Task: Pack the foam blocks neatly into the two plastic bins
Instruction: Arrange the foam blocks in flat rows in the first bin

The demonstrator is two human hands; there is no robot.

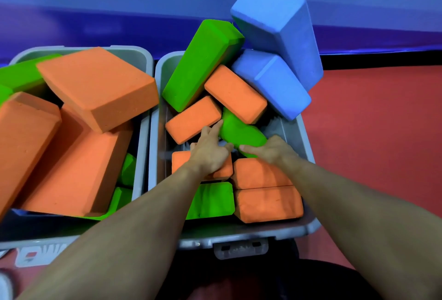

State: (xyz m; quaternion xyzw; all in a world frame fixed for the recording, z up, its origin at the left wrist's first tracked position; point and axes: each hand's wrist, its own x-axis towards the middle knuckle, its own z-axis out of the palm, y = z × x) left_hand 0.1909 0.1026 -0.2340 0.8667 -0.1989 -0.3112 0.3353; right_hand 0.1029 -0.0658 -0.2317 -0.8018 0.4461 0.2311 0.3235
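Observation:
Two grey plastic bins stand side by side: the left bin (144, 117) and the right bin (241, 234). Both hold a jumble of foam blocks. In the middle of the right bin lies a green block (241, 133), tilted. My left hand (210, 150) touches its left end with fingers spread, and my right hand (270, 149) grips its near right end. Around it lie orange blocks (235, 93), a long green block (202, 62) leaning on the far rim, and two blue blocks (275, 24) piled at the far right corner.
The left bin is heaped with large orange blocks (95, 86) and green ones (21, 74) above its rim. Near the right bin's front lie a green block (212, 200) and orange blocks (267, 202) packed flat. Red floor (373, 132) lies to the right, a blue wall (119, 0) behind.

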